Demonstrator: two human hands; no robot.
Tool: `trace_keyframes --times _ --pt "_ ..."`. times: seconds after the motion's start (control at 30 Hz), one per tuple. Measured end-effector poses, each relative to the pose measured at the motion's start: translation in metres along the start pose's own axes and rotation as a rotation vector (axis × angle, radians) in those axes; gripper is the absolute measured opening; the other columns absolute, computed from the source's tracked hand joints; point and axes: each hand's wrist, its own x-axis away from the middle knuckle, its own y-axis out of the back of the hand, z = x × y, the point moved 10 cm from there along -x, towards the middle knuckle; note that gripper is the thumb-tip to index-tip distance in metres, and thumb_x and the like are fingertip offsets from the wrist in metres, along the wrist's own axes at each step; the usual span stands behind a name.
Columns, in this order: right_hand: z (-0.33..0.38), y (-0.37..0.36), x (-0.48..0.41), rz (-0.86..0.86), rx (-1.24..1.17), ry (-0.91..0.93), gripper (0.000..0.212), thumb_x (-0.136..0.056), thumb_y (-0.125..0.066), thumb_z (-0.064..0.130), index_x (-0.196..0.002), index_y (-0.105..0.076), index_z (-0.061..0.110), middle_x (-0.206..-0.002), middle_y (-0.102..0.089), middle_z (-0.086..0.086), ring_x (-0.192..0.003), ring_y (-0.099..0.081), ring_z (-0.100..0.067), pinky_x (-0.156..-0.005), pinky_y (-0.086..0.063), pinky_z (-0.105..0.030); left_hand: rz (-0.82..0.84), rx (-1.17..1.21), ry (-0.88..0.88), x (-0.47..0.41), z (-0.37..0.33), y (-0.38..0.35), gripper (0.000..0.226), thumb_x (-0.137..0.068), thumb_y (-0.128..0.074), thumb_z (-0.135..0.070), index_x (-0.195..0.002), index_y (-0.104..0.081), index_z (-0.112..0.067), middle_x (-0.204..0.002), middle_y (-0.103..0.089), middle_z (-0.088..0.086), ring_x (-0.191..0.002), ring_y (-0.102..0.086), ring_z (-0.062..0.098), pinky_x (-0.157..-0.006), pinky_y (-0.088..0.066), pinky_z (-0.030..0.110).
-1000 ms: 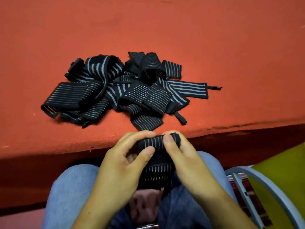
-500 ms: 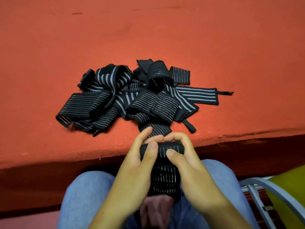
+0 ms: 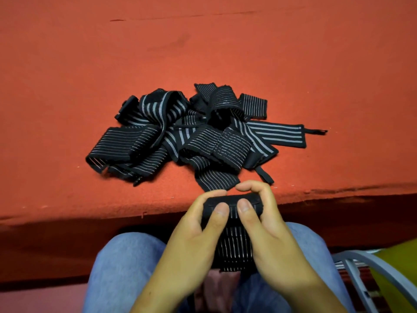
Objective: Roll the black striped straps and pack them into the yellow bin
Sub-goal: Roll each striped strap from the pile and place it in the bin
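Rolling a black white-striped elastic strap (image 3: 232,224) over the lap, left hand (image 3: 191,242) and right hand (image 3: 268,233) pinch its coil tight, likely preventing unwinding; loose straps (image 3: 180,134) wait on the red tabletop (image 3: 203,53); yellow bin (image 3: 401,263) lower right.

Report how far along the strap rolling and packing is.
Done: no finished roll shows; only a corner of the yellow bin is in view, contents hidden. In hand: the left hand and right hand grip one strap, partly rolled, its tail hanging down. Left: the tangled pile of straps on the red table.
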Motion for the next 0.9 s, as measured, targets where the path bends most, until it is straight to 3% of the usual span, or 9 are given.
trace_keyframes --times 0.2,0.33,0.4,0.57,0.67,0.77,0.9 --pt "0.000 0.004 -0.002 0.046 0.102 -0.005 0.037 -0.092 -0.056 0.054 -0.128 -0.052 0.050 -0.121 -0.071 0.015 -0.116 -0.066 -0.008 -0.107 -0.050 -0.045 0.012 0.041 -0.105 0.000 -0.015 0.008 0.029 -0.094 -0.064 -0.023 -0.124 -0.065 -0.019 -0.116 -0.075 -0.003 -0.109 -0.069 0.009 -0.091 -0.050 0.017" --pt "0.004 0.006 -0.002 0.082 0.164 -0.005 0.029 -0.096 -0.060 0.040 -0.121 -0.066 0.028 -0.113 -0.077 0.011 -0.109 -0.070 -0.007 -0.099 -0.054 -0.038 0.022 0.062 -0.112 0.001 -0.018 0.017 0.032 -0.092 -0.067 -0.019 -0.125 -0.065 -0.019 -0.117 -0.074 -0.002 -0.110 -0.069 0.010 -0.091 -0.050 0.016" --pt "0.003 0.005 0.001 0.080 0.127 -0.002 0.032 -0.096 -0.060 0.045 -0.119 -0.069 0.023 -0.112 -0.078 0.006 -0.109 -0.072 -0.012 -0.098 -0.056 -0.041 0.031 0.060 -0.118 0.001 -0.020 0.018 0.031 -0.093 -0.071 -0.013 -0.123 -0.067 -0.021 -0.117 -0.074 -0.002 -0.110 -0.069 0.009 -0.090 -0.050 0.015" --pt "-0.001 0.003 0.000 0.033 0.049 -0.006 0.035 -0.091 -0.057 0.056 -0.113 -0.068 0.031 -0.111 -0.078 -0.001 -0.107 -0.073 -0.019 -0.098 -0.054 -0.057 0.025 0.043 -0.115 0.004 -0.019 0.018 0.044 -0.089 -0.071 0.003 -0.113 -0.073 -0.033 -0.116 -0.074 -0.003 -0.110 -0.070 0.011 -0.088 -0.053 0.017" --pt "-0.002 -0.001 0.000 0.048 0.005 -0.008 0.029 -0.099 -0.057 0.046 -0.120 -0.067 0.027 -0.118 -0.076 -0.004 -0.115 -0.070 -0.022 -0.103 -0.050 -0.060 0.043 0.070 -0.098 0.006 -0.017 0.017 0.039 -0.092 -0.073 -0.014 -0.126 -0.067 -0.031 -0.121 -0.073 -0.007 -0.114 -0.069 0.009 -0.090 -0.053 0.018" --pt "-0.003 -0.009 0.004 0.094 0.015 -0.013 0.030 -0.104 -0.051 0.038 -0.129 -0.063 0.027 -0.127 -0.072 -0.003 -0.123 -0.066 -0.021 -0.108 -0.047 -0.057 0.063 0.087 -0.058 0.007 -0.012 0.013 0.049 -0.093 -0.062 -0.044 -0.141 -0.052 -0.038 -0.130 -0.069 -0.014 -0.122 -0.064 0.006 -0.104 -0.050 0.029" --pt "-0.012 -0.023 0.009 0.148 0.061 -0.061 0.033 -0.100 -0.046 0.052 -0.129 -0.057 0.042 -0.129 -0.070 0.011 -0.123 -0.064 -0.007 -0.110 -0.047 -0.049 0.013 0.076 -0.080 0.007 -0.013 0.012 0.046 -0.088 -0.054 -0.061 -0.134 -0.052 -0.052 -0.135 -0.065 -0.016 -0.124 -0.064 0.009 -0.112 -0.045 0.049"
